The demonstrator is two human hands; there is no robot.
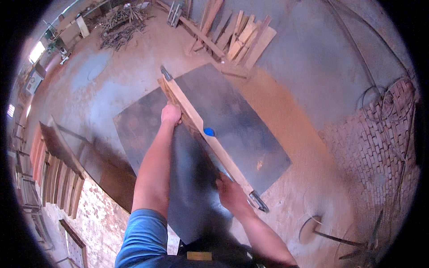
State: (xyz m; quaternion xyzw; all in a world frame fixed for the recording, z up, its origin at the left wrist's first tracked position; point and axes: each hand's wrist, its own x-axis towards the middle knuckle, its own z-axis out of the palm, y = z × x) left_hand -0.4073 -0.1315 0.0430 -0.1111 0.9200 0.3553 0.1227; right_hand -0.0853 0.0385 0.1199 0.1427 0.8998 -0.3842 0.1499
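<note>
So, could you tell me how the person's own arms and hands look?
The left hand and right hand wear no gloves; the forearms are bare. A blue short sleeve covers the left upper arm; on the right, no sleeve is clearly visible.

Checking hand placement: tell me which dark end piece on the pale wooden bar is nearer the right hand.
The lower-right end piece, close to the right hand; the upper-left end piece lies beyond the left hand.

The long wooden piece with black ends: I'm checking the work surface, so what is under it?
A dark panel shows on both sides of the long wooden piece, and floor past its ends. What lies directly beneath the wood is covered.
</note>
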